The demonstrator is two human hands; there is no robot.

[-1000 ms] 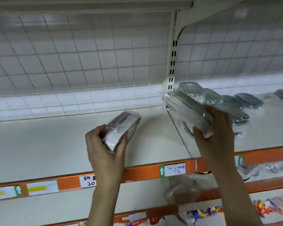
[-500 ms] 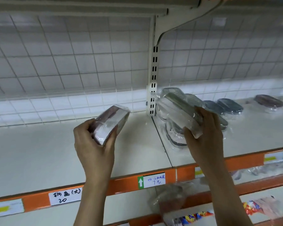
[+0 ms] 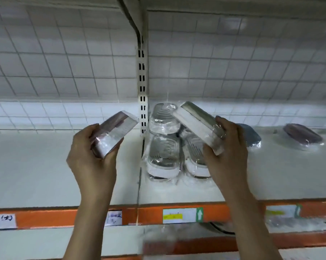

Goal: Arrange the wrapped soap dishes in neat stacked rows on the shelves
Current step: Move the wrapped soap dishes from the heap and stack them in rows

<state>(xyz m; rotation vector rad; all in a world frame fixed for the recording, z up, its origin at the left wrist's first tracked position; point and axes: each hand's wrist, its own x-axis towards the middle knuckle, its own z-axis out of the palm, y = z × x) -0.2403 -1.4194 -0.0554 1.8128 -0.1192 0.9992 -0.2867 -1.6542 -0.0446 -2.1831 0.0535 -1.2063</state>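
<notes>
Plastic-wrapped soap dishes are in both hands at mid-frame: the left hand (image 3: 91, 158) grips a tilted brown-and-white wrapped dish (image 3: 114, 133), and the right hand (image 3: 227, 154) grips a tilted grey-and-white wrapped dish (image 3: 199, 124). Between and behind them, a cluster of clear-wrapped grey dishes (image 3: 165, 147) lies on the white shelf (image 3: 36, 175) just right of the slotted white upright (image 3: 142, 94). Farther right lie a blue-grey wrapped dish (image 3: 251, 135) and a brown wrapped dish (image 3: 303, 136), well apart, above the orange shelf edge (image 3: 46, 218).

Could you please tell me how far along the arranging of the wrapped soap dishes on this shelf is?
Early. Done: a small cluster of grey wrapped soap dishes sits beside the slotted white upright. In hand: the left hand grips a brown-topped wrapped dish; the right hand grips a grey-topped one, tilted above the cluster. Left: placing both, plus the loose blue-grey dish and dark brown dish lying apart.
</notes>
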